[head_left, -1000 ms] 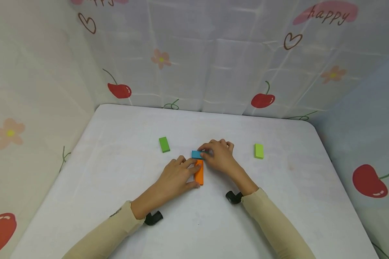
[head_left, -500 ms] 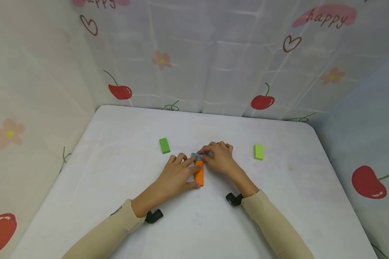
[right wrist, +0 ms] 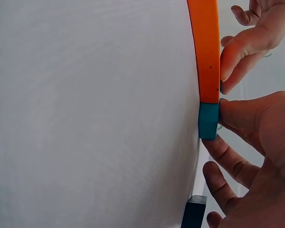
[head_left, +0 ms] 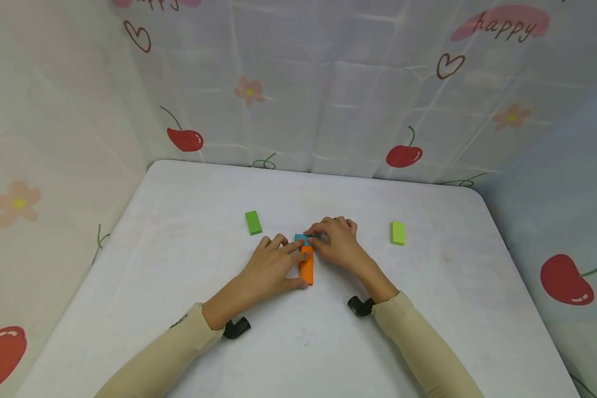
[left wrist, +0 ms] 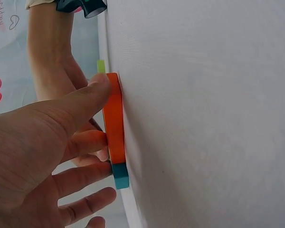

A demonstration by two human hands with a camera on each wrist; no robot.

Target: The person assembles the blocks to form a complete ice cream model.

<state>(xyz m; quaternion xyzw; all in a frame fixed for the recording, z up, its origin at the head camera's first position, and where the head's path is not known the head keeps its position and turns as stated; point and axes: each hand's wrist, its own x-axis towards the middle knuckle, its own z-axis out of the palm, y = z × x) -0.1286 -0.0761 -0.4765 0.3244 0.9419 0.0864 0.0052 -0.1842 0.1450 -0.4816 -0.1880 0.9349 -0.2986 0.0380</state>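
An orange rectangular block [head_left: 306, 272] lies lengthwise on the white table, with a blue block [head_left: 299, 237] crosswise against its far end. My left hand [head_left: 271, 268] rests lightly on them from the left. Its thumb touches the near end of the orange block, its index finger the middle, and another fingertip reaches the blue block. With thumb and index finger, my right hand [head_left: 338, 242] pinches the blue block at its right part, hiding that end. In the right wrist view the blue block [right wrist: 208, 121] sits flush against the orange block [right wrist: 205, 52].
A green block [head_left: 253, 223] lies behind and left of the hands. On the right is a light-green block [head_left: 397, 233]. The white table [head_left: 204, 188] ends at a patterned curtain [head_left: 328, 99] at the back.
A fingertip of my left hand has moved forward onto the blue block. Both hands otherwise stay nearly still, and the orange block lies as before.
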